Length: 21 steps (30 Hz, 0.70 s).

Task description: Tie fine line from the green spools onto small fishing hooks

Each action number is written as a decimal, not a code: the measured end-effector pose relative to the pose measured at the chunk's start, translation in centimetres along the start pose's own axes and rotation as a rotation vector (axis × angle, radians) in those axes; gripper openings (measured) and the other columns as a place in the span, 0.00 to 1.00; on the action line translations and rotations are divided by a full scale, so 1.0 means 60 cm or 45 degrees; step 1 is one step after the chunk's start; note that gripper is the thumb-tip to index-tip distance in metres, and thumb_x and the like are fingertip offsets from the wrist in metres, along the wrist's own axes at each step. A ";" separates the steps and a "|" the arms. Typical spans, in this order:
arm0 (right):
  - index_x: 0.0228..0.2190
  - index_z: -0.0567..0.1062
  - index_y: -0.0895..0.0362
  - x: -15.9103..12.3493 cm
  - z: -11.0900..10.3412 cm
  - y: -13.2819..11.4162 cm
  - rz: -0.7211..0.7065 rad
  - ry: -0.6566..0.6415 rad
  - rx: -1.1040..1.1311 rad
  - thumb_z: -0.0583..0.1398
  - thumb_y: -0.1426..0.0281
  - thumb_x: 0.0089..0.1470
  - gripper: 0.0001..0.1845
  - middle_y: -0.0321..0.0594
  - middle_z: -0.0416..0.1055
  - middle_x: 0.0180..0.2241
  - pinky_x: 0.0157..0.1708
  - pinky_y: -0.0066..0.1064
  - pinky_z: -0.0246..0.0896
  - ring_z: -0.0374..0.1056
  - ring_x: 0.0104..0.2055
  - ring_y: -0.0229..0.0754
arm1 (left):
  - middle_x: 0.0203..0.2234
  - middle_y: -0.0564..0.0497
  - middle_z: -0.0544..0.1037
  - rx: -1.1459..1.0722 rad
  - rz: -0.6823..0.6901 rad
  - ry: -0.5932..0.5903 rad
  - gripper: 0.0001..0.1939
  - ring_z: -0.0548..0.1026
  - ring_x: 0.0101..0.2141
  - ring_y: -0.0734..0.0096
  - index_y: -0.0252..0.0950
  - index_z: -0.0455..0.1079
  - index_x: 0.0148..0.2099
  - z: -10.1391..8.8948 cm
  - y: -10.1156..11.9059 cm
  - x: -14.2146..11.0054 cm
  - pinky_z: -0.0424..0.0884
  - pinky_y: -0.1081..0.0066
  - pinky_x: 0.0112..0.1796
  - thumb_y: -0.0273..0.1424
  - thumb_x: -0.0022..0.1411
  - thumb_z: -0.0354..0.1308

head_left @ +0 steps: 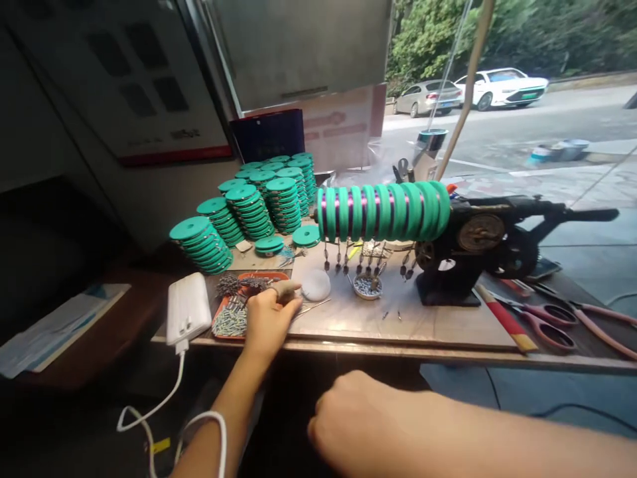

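My left hand (pixel 270 317) rests on the front of the workbench (pixel 398 332) with its fingers closed. The fingertips lie over the edge of an orange tray (pixel 226 312) that holds small metal pieces. What the fingers pinch is too small to name. My right hand (pixel 348 418) hangs below the bench edge in a loose fist, seen from the back, with nothing visible in it. A row of green spools (pixel 383 211) wound with purple line sits on the shaft of a black hand-crank winder (pixel 478 245).
Stacks of green spools (pixel 249 209) fill the back left. A white power bank (pixel 188 309) with a cable lies left of the tray. A white round pad (pixel 316 284), a small dish of parts (pixel 367 287), pink-handled scissors (pixel 542 318) and a red-handled tool (pixel 505 318) lie on the bench.
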State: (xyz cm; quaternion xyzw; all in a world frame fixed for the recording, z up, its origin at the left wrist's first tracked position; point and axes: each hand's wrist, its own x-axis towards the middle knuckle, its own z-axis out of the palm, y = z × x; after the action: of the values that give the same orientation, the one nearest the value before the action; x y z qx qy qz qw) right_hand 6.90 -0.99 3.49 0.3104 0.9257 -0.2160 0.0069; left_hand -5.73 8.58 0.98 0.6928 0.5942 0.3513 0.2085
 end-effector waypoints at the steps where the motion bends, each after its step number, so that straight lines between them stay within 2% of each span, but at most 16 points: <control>1: 0.22 0.73 0.59 -0.013 -0.002 0.005 -0.045 -0.034 -0.048 0.63 0.75 0.41 0.03 0.37 0.72 0.20 0.14 0.27 0.47 0.66 0.18 0.37 | 0.27 0.51 0.80 -0.036 -0.003 -0.003 0.13 0.76 0.27 0.69 0.35 0.75 0.38 0.001 0.000 -0.001 0.71 0.73 0.30 0.27 0.48 0.59; 3: 0.24 0.71 0.58 -0.039 0.003 0.016 -0.070 0.075 -0.068 0.61 0.75 0.44 0.02 0.35 0.71 0.22 0.15 0.27 0.45 0.64 0.18 0.35 | 0.28 0.50 0.80 -0.099 -0.010 -0.002 0.13 0.76 0.28 0.69 0.35 0.75 0.38 0.000 0.001 -0.005 0.71 0.73 0.30 0.26 0.47 0.58; 7: 0.23 0.66 0.56 -0.078 0.036 0.027 0.068 0.509 0.029 0.56 0.78 0.47 0.06 0.32 0.68 0.21 0.20 0.26 0.50 0.62 0.20 0.34 | 0.30 0.48 0.80 -0.257 -0.024 -0.005 0.13 0.76 0.31 0.67 0.33 0.75 0.39 -0.012 0.008 -0.029 0.71 0.72 0.33 0.28 0.49 0.58; 10: 0.27 0.66 0.56 -0.097 0.050 0.031 0.141 0.872 0.180 0.51 0.78 0.53 0.08 0.35 0.67 0.24 0.24 0.25 0.55 0.63 0.25 0.35 | 0.29 0.48 0.80 -0.480 -0.067 -0.016 0.09 0.76 0.32 0.66 0.33 0.75 0.34 -0.017 0.013 -0.061 0.71 0.72 0.35 0.29 0.48 0.59; 12: 0.30 0.67 0.56 -0.105 0.051 0.035 0.158 1.022 0.271 0.51 0.77 0.55 0.07 0.35 0.67 0.25 0.26 0.24 0.58 0.64 0.26 0.34 | 0.27 0.49 0.79 -0.545 -0.098 -0.008 0.06 0.76 0.30 0.66 0.33 0.75 0.31 -0.013 0.015 -0.078 0.71 0.71 0.34 0.30 0.48 0.60; 15: 0.31 0.67 0.55 -0.108 0.051 0.038 0.149 1.075 0.288 0.52 0.77 0.54 0.07 0.35 0.67 0.25 0.27 0.24 0.60 0.65 0.27 0.34 | 0.27 0.49 0.79 -0.431 -0.023 0.046 0.05 0.75 0.30 0.66 0.34 0.74 0.31 -0.004 0.015 -0.084 0.70 0.69 0.36 0.29 0.50 0.59; 18: 0.30 0.68 0.55 -0.104 0.056 0.039 0.142 1.069 0.275 0.52 0.77 0.55 0.07 0.36 0.67 0.25 0.26 0.25 0.60 0.65 0.26 0.35 | 0.31 0.49 0.78 -0.198 0.153 0.083 0.04 0.74 0.35 0.65 0.36 0.74 0.30 0.005 0.013 -0.073 0.67 0.64 0.41 0.25 0.51 0.58; 21: 0.30 0.68 0.55 -0.100 0.064 0.038 0.149 1.056 0.270 0.51 0.77 0.55 0.07 0.36 0.68 0.25 0.26 0.26 0.60 0.64 0.26 0.35 | 0.34 0.49 0.78 -0.037 0.215 0.086 0.06 0.71 0.39 0.63 0.38 0.73 0.29 0.011 0.012 -0.063 0.65 0.60 0.44 0.22 0.51 0.59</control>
State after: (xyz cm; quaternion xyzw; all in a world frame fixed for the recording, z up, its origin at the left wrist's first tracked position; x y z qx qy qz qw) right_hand 12.62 -4.35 -0.01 0.4218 0.8036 -0.1662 -0.3855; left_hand -4.95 4.88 0.13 0.7251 0.5351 0.3995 0.1680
